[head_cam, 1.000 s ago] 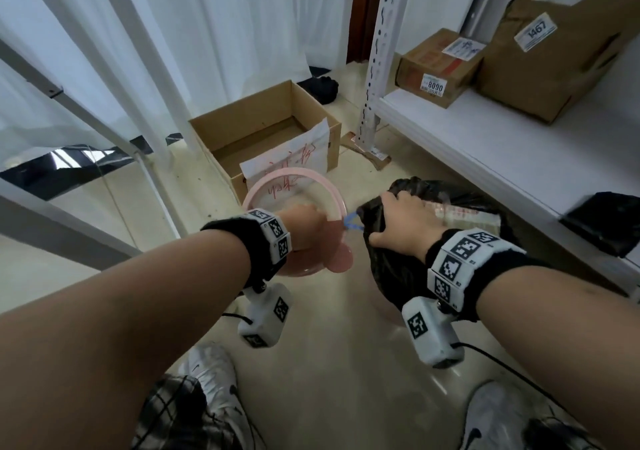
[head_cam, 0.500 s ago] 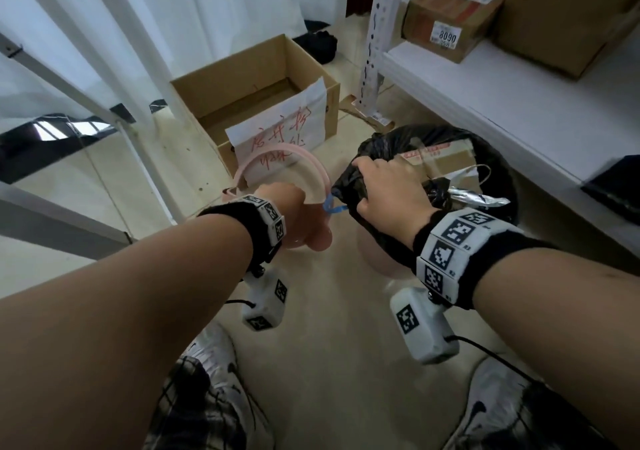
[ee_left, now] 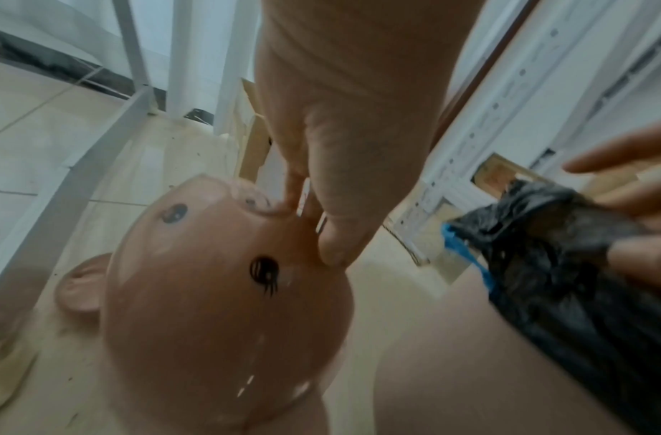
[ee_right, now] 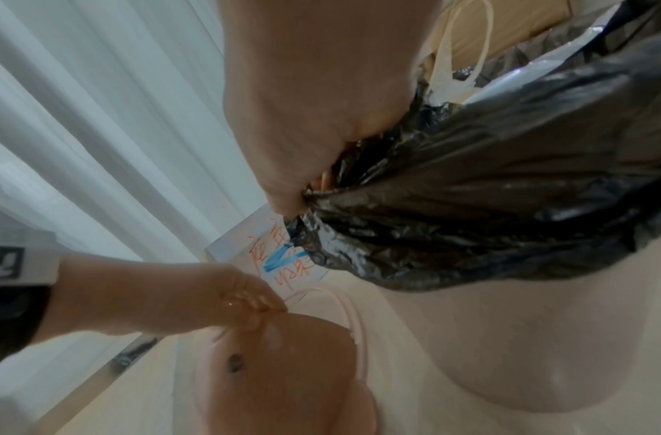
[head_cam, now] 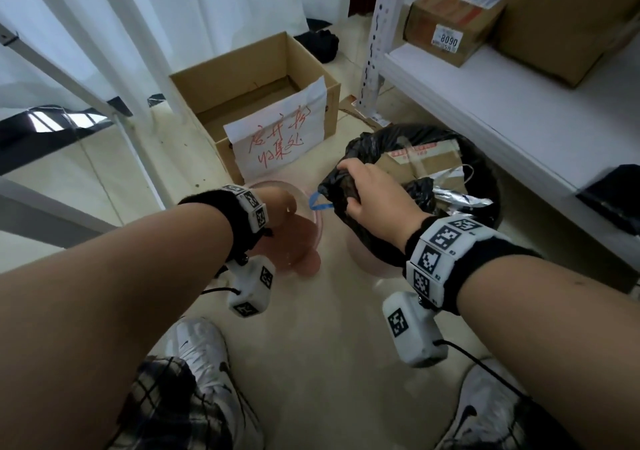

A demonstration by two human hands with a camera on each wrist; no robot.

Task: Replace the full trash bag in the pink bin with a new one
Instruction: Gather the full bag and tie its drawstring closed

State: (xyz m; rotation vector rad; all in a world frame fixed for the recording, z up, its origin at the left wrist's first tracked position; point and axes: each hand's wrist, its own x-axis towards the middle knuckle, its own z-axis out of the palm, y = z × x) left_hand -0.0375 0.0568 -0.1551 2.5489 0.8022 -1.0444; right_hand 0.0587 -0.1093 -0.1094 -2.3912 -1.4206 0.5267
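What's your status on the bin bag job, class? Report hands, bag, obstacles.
Left hand pinching pink lid, held off to the side. Right hand gripping black trash bag rim, bag still in pink bin. White shelf close on right.

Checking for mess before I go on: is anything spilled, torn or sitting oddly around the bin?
No spill or tear shows. The pink pig-face lid is off the pink bin, pinched in the left hand. The right hand grips the black trash bag, gathered on one side only, trash exposed.
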